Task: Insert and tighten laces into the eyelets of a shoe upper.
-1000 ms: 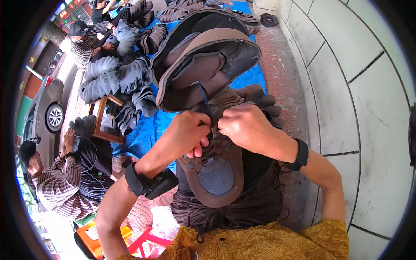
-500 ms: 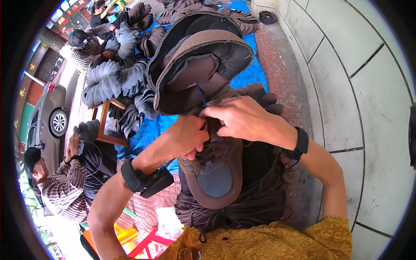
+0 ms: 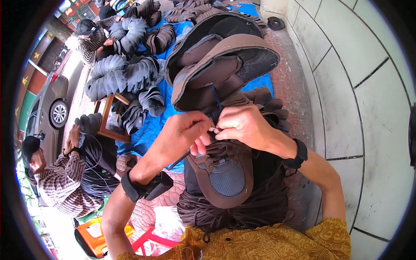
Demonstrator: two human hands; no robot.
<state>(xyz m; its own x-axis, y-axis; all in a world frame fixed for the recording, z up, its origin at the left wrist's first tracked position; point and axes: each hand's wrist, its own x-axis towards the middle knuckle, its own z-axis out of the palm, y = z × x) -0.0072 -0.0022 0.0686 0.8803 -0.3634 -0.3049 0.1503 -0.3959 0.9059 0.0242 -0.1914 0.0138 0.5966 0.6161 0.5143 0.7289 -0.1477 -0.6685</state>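
In front of me stands a brown shoe upper [image 3: 239,190] with a grey mesh toe [image 3: 227,181] and dark laces [image 3: 219,155] crossing its front. My left hand [image 3: 188,132] and my right hand [image 3: 247,126] meet above the lacing, their fingertips pinched together on a small piece of shoelace, mostly hidden by the fingers. Just beyond them, a thin blue strip [image 3: 216,96] runs down inside the opening of more brown uppers [image 3: 216,71], which fan out away from me. A thick bundle of dark brown laces [image 3: 234,219] lies across my lap beneath the toe.
Rows of grey uppers [image 3: 125,73] lie on a blue tarp [image 3: 143,141], beside a wooden stool [image 3: 106,119]. At left a person [image 3: 65,177] in a checked shirt sits with cords. A tiled wall [image 3: 346,117] borders my right; red and orange plastic items [image 3: 93,234] stand lower left.
The uppers and both hands have shifted slightly right in the picture. My fingertips have come together over the lacing, and more of the crossed laces shows below them.
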